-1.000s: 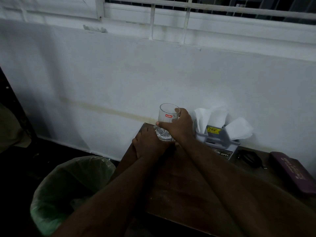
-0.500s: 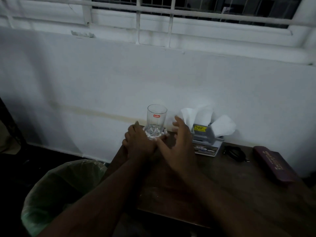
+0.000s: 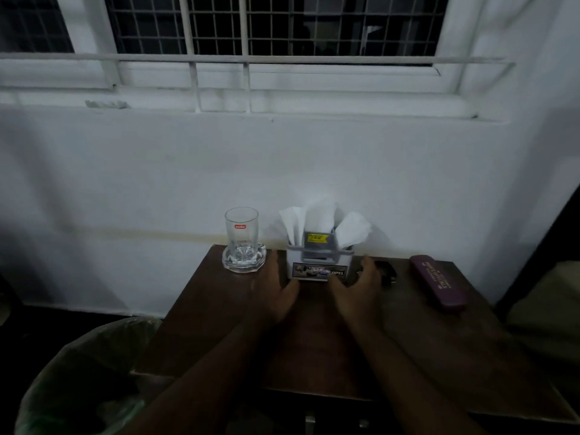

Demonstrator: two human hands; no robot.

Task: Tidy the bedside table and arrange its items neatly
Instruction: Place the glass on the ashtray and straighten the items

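1. My left hand (image 3: 276, 288) and right hand (image 3: 361, 285) flank the tissue holder (image 3: 320, 262) at the back of the desk (image 3: 219, 324) — fingers relaxed and spread, gripping nothing yet, thumbs just at its front corners.
2. I judge the flanking pose is for squaring the holder against the wall.
3. The glass (image 3: 241, 235) stands upright in its glass dish (image 3: 244, 262) at the back left corner — apart from my hands.
4. The dark object (image 3: 387, 271) and maroon case (image 3: 439, 282) lie right, untouched.
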